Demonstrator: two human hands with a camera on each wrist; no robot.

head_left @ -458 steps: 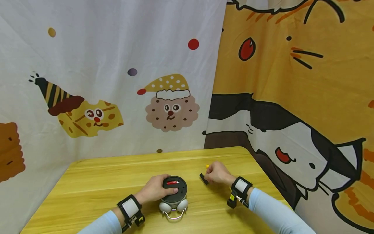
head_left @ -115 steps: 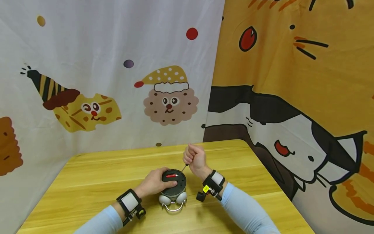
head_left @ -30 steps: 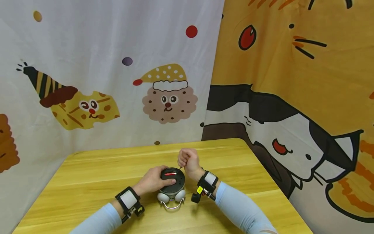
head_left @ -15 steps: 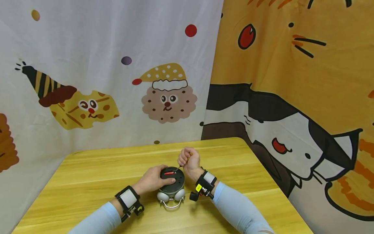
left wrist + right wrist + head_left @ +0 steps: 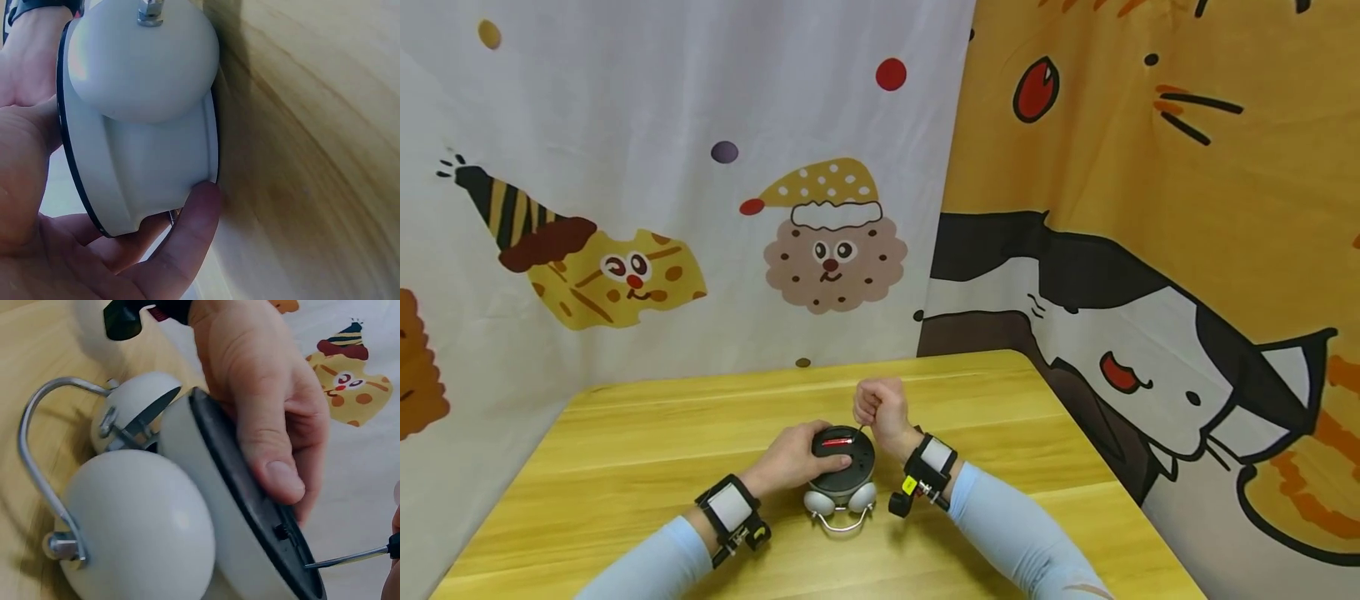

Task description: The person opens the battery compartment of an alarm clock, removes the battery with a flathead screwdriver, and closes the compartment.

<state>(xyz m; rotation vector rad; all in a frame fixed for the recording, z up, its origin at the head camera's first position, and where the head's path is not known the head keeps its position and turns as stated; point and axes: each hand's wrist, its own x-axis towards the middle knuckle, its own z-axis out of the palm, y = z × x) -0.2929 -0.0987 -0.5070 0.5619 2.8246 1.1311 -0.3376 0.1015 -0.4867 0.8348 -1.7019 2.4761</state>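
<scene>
From the head view, there's the alarm clock (image 5: 850,478), back up on the wooden table (image 5: 647,467), bells (image 5: 818,502) toward the person, left hand (image 5: 788,460) hugging its left side, right hand (image 5: 883,414) fisted just off its far right rim, a cartoon curtain (image 5: 647,108) behind. Left wrist now: curled fingers (image 5: 187,237) grip the clock's casing, right down by the tabletop! And at the right wrist, a screwdriver (image 5: 350,557), pinned in that right fist, points its long shaft at the clock's dark back, tip right up against it.
</scene>
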